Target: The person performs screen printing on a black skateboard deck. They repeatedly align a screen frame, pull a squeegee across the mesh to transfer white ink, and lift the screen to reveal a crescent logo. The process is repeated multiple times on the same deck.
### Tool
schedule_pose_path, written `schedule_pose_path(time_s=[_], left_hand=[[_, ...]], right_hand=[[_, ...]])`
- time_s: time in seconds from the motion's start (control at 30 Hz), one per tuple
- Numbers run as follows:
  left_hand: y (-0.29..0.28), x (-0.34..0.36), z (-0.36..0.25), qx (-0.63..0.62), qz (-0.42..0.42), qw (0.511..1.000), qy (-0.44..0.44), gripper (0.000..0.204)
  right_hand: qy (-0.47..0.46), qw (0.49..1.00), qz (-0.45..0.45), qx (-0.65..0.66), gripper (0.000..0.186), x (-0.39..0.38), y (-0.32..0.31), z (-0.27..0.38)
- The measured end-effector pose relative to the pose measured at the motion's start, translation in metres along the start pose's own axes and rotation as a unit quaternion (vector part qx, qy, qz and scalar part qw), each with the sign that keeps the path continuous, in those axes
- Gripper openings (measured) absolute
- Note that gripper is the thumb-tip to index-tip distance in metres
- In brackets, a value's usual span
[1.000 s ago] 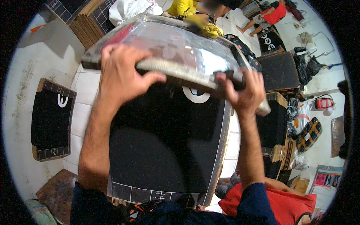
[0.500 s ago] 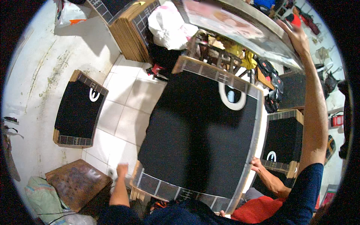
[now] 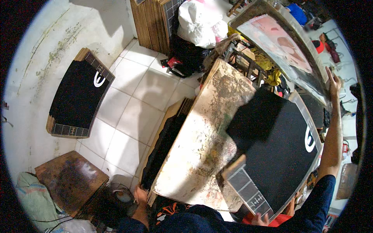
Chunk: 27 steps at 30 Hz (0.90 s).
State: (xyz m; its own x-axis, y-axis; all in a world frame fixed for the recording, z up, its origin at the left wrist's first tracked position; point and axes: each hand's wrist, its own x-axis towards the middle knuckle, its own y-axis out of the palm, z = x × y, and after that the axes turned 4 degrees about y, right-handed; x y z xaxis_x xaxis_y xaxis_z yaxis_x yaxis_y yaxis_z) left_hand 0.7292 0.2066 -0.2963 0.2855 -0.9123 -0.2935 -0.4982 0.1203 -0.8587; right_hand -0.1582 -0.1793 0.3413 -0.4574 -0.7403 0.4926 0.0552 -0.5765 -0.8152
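My right hand point(image 3: 333, 81) rests against the edge of a raised printing screen point(image 3: 285, 50), holding it up; its frame is worn and its mesh smeared pink and grey. My left hand point(image 3: 142, 195) is closed at the near corner of a stack of boards with black cloth point(image 3: 163, 143), left of the table. The stained, paint-blotched tabletop point(image 3: 198, 136) shows bare wood between. A board covered in black cloth point(image 3: 276, 147), with a white oval ring print, hangs tilted over the table's right side. A co-worker's hand point(image 3: 260, 220) holds its near edge.
More cloth-covered boards point(image 3: 79, 99) lean by the left wall. A brown wooden panel point(image 3: 72, 180) and a pale green sack point(image 3: 37, 200) sit at lower left. Behind stand a stack of boards point(image 3: 151, 27) and a white plastic bag point(image 3: 200, 25).
The black-cloth board has moved right off the tabletop, which now shows. My left hand has come to the stack's corner. The view has shifted, and the screen stays raised by my right hand.
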Motion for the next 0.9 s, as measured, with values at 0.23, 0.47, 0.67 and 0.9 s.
schedule_pose_path(time_s=[0.23,0.47,0.67,0.9], left_hand=[[-0.046,0.029,-0.023,0.092,-0.207,0.968,0.109,0.024],[-0.256,0.131,-0.201,0.248,-0.243,0.930,0.123,0.029],[-0.504,-0.014,-0.217,0.279,-0.408,0.868,0.052,0.034],[-0.713,-0.192,-0.063,0.110,-0.440,0.888,0.073,0.045]], right_hand=[[0.038,0.997,0.007,-0.071,0.068,-0.033,-0.004,0.039],[0.055,0.993,-0.017,-0.101,0.088,-0.082,0.006,0.072],[0.016,0.995,-0.041,-0.093,0.078,-0.123,0.012,0.081],[0.010,0.997,-0.024,-0.071,0.084,-0.119,0.008,0.082]])
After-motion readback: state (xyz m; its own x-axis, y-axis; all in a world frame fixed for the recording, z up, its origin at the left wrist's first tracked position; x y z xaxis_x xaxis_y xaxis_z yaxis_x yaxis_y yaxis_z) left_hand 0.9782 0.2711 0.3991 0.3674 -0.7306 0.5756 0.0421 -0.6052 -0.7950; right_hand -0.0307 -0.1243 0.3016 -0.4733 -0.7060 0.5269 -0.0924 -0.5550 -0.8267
